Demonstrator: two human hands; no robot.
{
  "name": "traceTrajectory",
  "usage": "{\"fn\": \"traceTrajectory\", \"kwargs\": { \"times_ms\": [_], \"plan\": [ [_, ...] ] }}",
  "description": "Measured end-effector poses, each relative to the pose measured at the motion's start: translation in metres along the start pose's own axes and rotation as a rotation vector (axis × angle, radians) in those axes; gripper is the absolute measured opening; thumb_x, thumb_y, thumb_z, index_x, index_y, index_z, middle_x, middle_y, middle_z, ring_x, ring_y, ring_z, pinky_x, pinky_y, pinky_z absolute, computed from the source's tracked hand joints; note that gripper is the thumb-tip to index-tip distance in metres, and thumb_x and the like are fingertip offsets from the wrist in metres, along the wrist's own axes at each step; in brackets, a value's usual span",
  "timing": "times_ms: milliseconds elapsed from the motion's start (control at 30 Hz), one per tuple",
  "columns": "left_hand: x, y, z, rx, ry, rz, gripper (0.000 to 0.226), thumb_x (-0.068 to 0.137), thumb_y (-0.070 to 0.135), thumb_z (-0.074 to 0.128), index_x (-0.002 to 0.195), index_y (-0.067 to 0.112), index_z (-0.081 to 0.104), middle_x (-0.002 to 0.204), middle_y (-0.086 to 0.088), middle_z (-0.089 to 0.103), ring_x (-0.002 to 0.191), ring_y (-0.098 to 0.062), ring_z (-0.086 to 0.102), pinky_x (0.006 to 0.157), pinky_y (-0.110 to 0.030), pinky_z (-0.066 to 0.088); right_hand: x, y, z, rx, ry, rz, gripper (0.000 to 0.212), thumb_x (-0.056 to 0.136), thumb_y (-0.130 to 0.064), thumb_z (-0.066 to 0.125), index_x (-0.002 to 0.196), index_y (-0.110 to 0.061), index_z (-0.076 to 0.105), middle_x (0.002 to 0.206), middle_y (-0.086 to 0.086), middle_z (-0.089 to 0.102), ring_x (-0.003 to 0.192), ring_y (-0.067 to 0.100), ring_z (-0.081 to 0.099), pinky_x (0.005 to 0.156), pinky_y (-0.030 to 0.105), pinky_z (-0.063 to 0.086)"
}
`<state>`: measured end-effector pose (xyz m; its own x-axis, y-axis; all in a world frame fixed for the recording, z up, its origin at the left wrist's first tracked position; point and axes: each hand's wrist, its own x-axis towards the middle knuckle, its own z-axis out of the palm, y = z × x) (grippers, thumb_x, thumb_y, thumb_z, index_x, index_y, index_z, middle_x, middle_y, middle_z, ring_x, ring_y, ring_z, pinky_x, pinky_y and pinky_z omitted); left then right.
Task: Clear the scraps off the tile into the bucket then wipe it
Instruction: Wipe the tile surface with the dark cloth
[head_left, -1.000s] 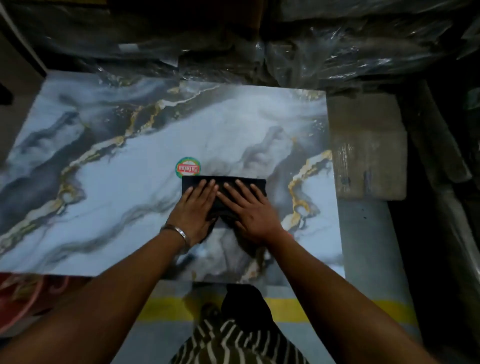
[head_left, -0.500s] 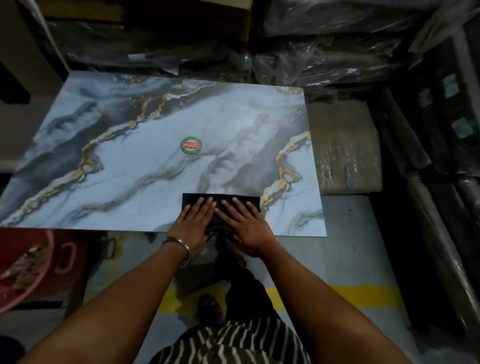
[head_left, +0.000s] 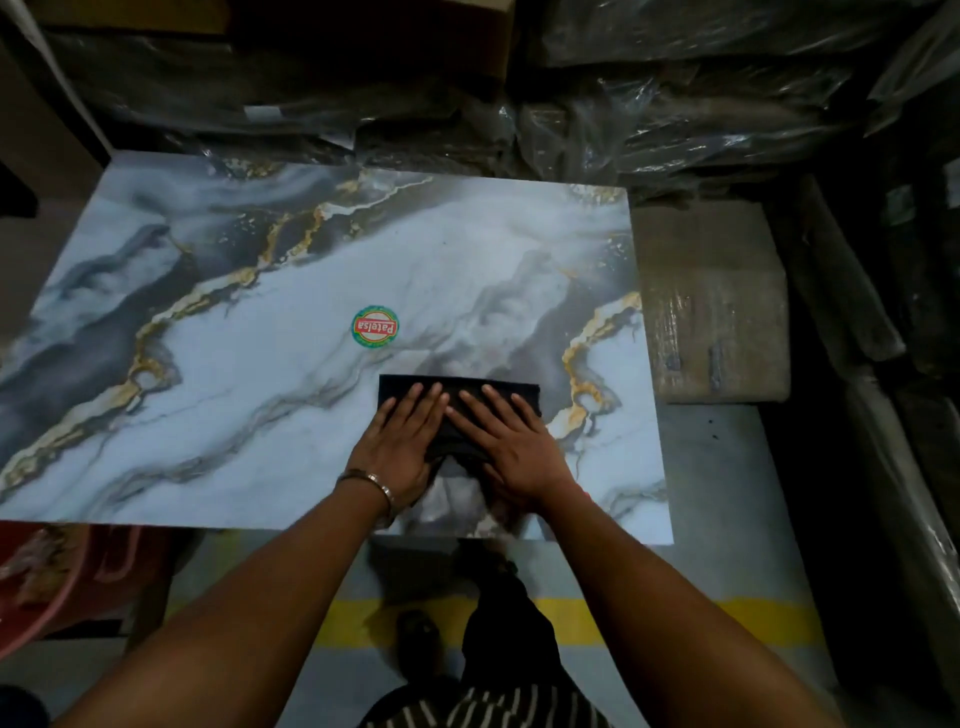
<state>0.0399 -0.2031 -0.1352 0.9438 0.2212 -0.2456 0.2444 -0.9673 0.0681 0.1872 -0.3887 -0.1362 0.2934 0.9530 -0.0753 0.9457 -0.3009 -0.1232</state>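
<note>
Both hands lie flat, fingers straight, on a folded black cloth (head_left: 460, 400) toward the near right part of the marble-patterned tile (head_left: 234, 395): left hand (head_left: 402, 449) beside right hand (head_left: 511, 449). A red bucket (head_left: 36, 587) sits below the tile's near left corner.

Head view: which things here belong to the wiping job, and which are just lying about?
Job:
marble-pattern tile
black cloth, pressed flat by left hand and right hand
red bucket

Lying about:
plastic-wrapped bundles
wrapped brown block
</note>
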Motion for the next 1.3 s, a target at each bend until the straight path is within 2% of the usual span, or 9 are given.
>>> {"fn": "traceTrajectory", "kwargs": {
  "times_ms": [133,367,467,567,700,967,1067,1233,1300],
  "plan": [
    [0.085,-0.014,-0.018,0.011,0.013,0.003,0.083,0.089,0.044,0.043,0.16,0.017,0.011,0.169,-0.002,0.004,0.155,-0.022,0.002,0.124,-0.045,0.014,0.056,0.066,-0.006,-0.018,0.028,-0.006,0.087,0.093,-0.047,0.06,0.166,-0.036,0.014,0.175,-0.004,0.012,0.162,0.024,0.007,0.127,0.053,0.018],
    [0.25,-0.042,-0.061,-0.001,0.028,-0.028,0.076,0.097,0.045,0.036,0.16,0.017,0.004,0.169,-0.001,-0.001,0.155,-0.022,0.001,0.123,-0.046,0.012,0.167,0.183,-0.03,-0.03,0.073,0.03,0.066,0.103,-0.052,0.033,0.165,-0.039,0.017,0.174,-0.008,0.015,0.162,0.02,0.012,0.128,0.047,0.014],
    [0.317,-0.056,-0.081,-0.008,0.025,-0.032,0.075,0.099,0.044,0.039,0.16,0.017,0.005,0.169,-0.001,0.0,0.155,-0.023,0.001,0.122,-0.047,0.011,0.214,0.229,-0.038,-0.041,0.089,0.055,0.064,0.103,-0.056,0.029,0.164,-0.04,0.022,0.173,-0.009,0.021,0.16,0.019,0.018,0.127,0.044,0.016],
    [0.37,-0.067,-0.094,-0.007,0.022,-0.028,0.075,0.099,0.043,0.042,0.16,0.017,0.008,0.169,0.0,0.003,0.155,-0.023,0.004,0.122,-0.047,0.011,0.251,0.267,-0.043,-0.043,0.094,0.077,0.063,0.103,-0.056,0.031,0.164,-0.04,0.024,0.172,-0.009,0.023,0.16,0.019,0.02,0.125,0.044,0.018],
    [0.411,-0.074,-0.107,-0.023,-0.005,-0.042,0.073,0.1,0.042,0.039,0.16,0.017,0.005,0.169,0.0,-0.001,0.155,-0.023,0.001,0.122,-0.048,0.009,0.283,0.297,-0.051,-0.022,0.058,0.066,0.065,0.103,-0.061,0.02,0.165,-0.04,0.02,0.173,-0.008,0.019,0.161,0.021,0.017,0.126,0.045,0.015],
    [0.381,-0.055,-0.099,-0.017,0.01,-0.049,0.074,0.1,0.04,0.04,0.16,0.017,0.004,0.169,-0.001,0.0,0.155,-0.025,0.002,0.122,-0.05,0.011,0.25,0.276,-0.054,-0.007,0.029,0.092,0.068,0.1,-0.058,0.018,0.165,-0.038,0.023,0.173,-0.006,0.021,0.16,0.022,0.018,0.126,0.045,0.015],
    [0.331,-0.034,-0.087,-0.002,0.026,-0.041,0.077,0.098,0.042,0.043,0.16,0.015,0.006,0.169,-0.003,0.002,0.155,-0.026,0.004,0.121,-0.05,0.014,0.203,0.249,-0.052,0.01,0.02,0.061,0.067,0.1,-0.054,0.027,0.164,-0.035,0.027,0.172,-0.003,0.024,0.16,0.025,0.02,0.125,0.048,0.018],
    [0.217,0.021,-0.058,-0.014,0.003,-0.03,0.08,0.09,0.051,0.021,0.16,0.014,0.009,0.168,-0.004,0.004,0.155,-0.026,0.006,0.122,-0.05,0.018,0.1,0.187,-0.04,0.038,-0.027,0.036,0.068,0.101,-0.053,0.03,0.166,-0.034,0.021,0.174,-0.004,0.018,0.161,0.026,0.014,0.127,0.052,0.018],
    [0.166,0.046,-0.044,-0.027,0.002,-0.022,0.083,0.086,0.051,0.022,0.16,0.013,0.014,0.168,-0.004,0.008,0.155,-0.026,0.01,0.121,-0.051,0.022,0.051,0.158,-0.035,0.034,-0.056,0.031,0.07,0.101,-0.052,0.034,0.166,-0.035,0.015,0.175,-0.004,0.013,0.162,0.025,0.008,0.127,0.052,0.016]
  ]
}}
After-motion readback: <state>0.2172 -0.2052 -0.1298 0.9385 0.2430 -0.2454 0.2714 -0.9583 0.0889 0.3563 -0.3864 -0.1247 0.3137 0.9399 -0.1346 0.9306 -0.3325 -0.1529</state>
